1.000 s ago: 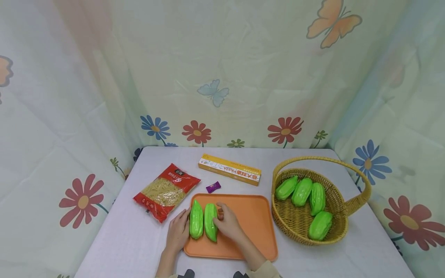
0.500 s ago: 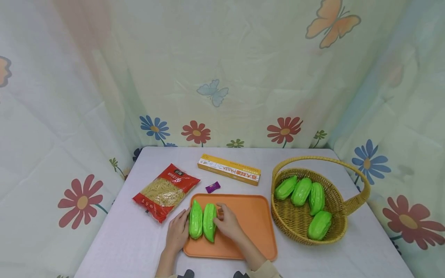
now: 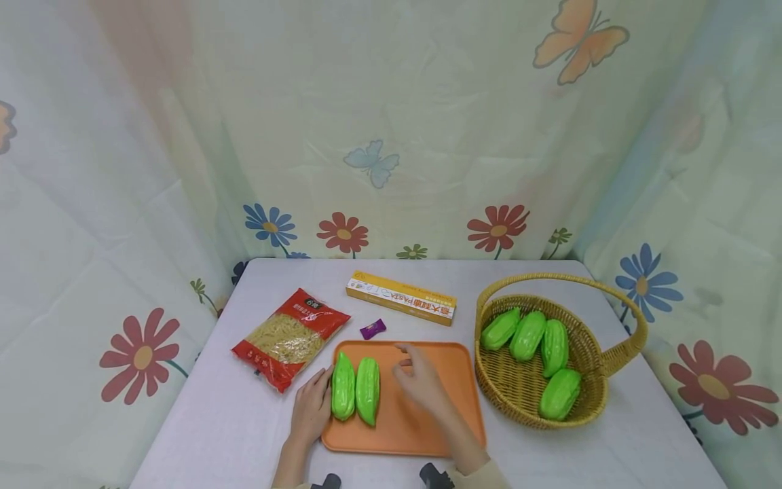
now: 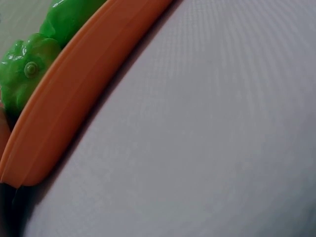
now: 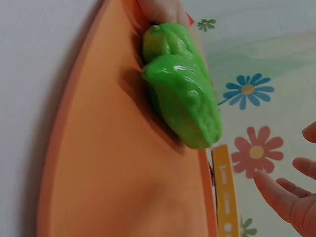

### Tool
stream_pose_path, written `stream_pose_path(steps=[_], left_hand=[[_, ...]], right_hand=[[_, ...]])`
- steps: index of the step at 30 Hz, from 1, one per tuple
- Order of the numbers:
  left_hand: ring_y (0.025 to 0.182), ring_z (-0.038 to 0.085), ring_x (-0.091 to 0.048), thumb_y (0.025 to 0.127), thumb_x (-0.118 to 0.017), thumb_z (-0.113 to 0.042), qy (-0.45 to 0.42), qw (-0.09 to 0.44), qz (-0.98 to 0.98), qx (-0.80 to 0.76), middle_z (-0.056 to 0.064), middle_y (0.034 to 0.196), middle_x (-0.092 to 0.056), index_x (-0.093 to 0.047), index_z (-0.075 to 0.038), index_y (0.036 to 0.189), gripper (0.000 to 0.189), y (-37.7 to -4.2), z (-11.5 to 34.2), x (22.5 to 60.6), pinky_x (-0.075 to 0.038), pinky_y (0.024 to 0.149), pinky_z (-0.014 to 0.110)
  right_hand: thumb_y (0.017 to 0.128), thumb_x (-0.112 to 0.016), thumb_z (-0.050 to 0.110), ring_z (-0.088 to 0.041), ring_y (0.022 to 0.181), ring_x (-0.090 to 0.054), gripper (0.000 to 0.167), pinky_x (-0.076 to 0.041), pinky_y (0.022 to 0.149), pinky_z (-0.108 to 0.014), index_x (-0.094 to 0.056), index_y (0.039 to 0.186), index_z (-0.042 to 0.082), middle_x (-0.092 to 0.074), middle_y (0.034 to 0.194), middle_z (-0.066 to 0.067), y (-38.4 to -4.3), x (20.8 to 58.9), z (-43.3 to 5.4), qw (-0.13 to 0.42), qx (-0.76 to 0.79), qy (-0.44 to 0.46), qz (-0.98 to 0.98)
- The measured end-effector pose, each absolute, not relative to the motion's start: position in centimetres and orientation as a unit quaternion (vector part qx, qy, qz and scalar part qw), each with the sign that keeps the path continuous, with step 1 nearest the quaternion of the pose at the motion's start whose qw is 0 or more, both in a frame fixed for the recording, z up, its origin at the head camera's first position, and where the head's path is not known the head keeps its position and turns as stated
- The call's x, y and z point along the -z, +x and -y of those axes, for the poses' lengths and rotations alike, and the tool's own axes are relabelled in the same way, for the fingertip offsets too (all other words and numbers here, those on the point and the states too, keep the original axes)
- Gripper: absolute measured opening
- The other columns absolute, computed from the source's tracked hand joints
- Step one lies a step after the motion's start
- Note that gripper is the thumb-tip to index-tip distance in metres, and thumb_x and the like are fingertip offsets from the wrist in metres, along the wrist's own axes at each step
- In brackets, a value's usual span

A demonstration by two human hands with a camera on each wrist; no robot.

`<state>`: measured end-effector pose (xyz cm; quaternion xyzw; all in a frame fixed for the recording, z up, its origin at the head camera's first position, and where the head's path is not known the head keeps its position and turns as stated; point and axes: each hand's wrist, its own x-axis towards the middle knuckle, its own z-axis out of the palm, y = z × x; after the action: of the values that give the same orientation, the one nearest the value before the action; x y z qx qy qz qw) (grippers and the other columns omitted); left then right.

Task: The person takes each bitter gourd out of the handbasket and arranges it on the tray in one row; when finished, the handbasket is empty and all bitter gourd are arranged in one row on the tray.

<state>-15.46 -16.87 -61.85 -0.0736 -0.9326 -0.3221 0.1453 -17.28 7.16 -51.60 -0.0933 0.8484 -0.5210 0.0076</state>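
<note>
- Well, the right hand (image 3: 421, 384) hangs over the orange rectangular plastic tray (image 3: 391, 436), fingers apart and pinching nothing, just right of the gourds; its forearm hides part of the tray's near edge.
- The left hand (image 3: 310, 407) lies along the tray's left edge, fingers laid fairly straight beside the left gourd; I can't tell how firmly they press.
- On the tray's left half, two glossy, ribbed, bright green gourds lie lengthwise, side by side: a left one (image 3: 343, 387) with its tip pointing far and a right one (image 3: 368, 392) with its tip pointing near.
- A red and clear plastic bag of pasta (image 3: 292, 338) lies left of the tray, close to the left hand's fingers.
- Just beyond the tray's far edge sits a small purple wrapped sweet (image 3: 373, 329), and farther off a long yellow and white pasta box (image 3: 400, 297), set slantwise.
- A round woven tan basket (image 3: 519, 397) stands just right of the tray, holding four more green gourds (image 3: 528, 336); its tall handle (image 3: 568, 277) arches over the far side.
</note>
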Motion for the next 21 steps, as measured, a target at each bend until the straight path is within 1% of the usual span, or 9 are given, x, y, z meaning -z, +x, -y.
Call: stream_pose_path(steps=[3,5,8,13,18,21], left_hand=[[0.121,0.031,-0.043,0.091,-0.049,-0.008,-0.074,0.148,0.932,0.324,0.016,0.129,-0.051,-0.049,-0.007,0.132,0.041,-15.5,16.9,61.9,-0.030,0.099,0.051],[0.121,0.031,-0.044,0.091,-0.049,-0.008,-0.074,0.153,0.931,0.324,0.016,0.128,-0.051,-0.050,-0.006,0.131,0.041,-15.5,16.8,61.9,-0.031,0.098,0.051],[0.121,0.030,-0.044,0.091,-0.049,-0.009,-0.072,0.152,0.929,0.329,0.016,0.128,-0.051,-0.050,-0.007,0.131,0.040,-15.5,16.8,61.9,-0.031,0.098,0.050],[0.123,0.029,-0.042,0.092,-0.047,-0.010,-0.065,0.134,0.930,0.337,0.015,0.131,-0.050,-0.048,-0.009,0.133,0.041,-15.5,16.9,62.0,-0.029,0.100,0.050],[0.124,0.029,-0.040,0.093,-0.047,-0.011,-0.059,0.123,0.929,0.345,0.015,0.132,-0.049,-0.048,-0.010,0.134,0.041,-15.5,16.9,61.7,-0.028,0.101,0.050],[0.124,0.030,-0.041,0.093,-0.047,-0.011,-0.058,0.123,0.928,0.348,0.015,0.132,-0.049,-0.048,-0.010,0.134,0.041,-15.4,16.9,61.5,-0.028,0.101,0.050]], right_hand=[[0.086,-0.057,0.008,-0.033,0.104,-0.053,0.040,-0.052,0.080,-0.035,-0.050,0.126,0.003,-0.047,0.123,-0.017,-17.2,50.6,-8.3,-0.009,0.529,-0.076,-0.845],[0.086,-0.057,0.006,-0.034,0.105,-0.051,0.040,-0.051,0.082,-0.036,-0.050,0.125,0.002,-0.046,0.121,-0.018,-17.2,50.0,-9.1,-0.022,0.541,-0.068,-0.838],[0.085,-0.058,0.003,-0.035,0.104,-0.051,0.039,-0.051,0.082,-0.037,-0.051,0.124,0.002,-0.047,0.119,-0.018,-17.2,49.4,-10.3,-0.050,0.539,-0.061,-0.839],[0.085,-0.060,0.005,-0.034,0.104,-0.051,0.041,-0.050,0.084,-0.040,-0.050,0.125,0.002,-0.047,0.121,-0.018,-17.2,48.7,-12.5,-0.083,0.515,-0.050,-0.852],[0.085,-0.060,0.007,-0.032,0.105,-0.053,0.042,-0.049,0.085,-0.042,-0.049,0.126,0.003,-0.047,0.122,-0.019,-17.0,48.3,-14.7,-0.102,0.502,-0.018,-0.859],[0.087,-0.059,0.010,-0.033,0.107,-0.052,0.043,-0.049,0.086,-0.041,-0.047,0.128,0.004,-0.046,0.124,-0.018,-16.9,48.0,-15.9,-0.101,0.497,0.005,-0.862]])
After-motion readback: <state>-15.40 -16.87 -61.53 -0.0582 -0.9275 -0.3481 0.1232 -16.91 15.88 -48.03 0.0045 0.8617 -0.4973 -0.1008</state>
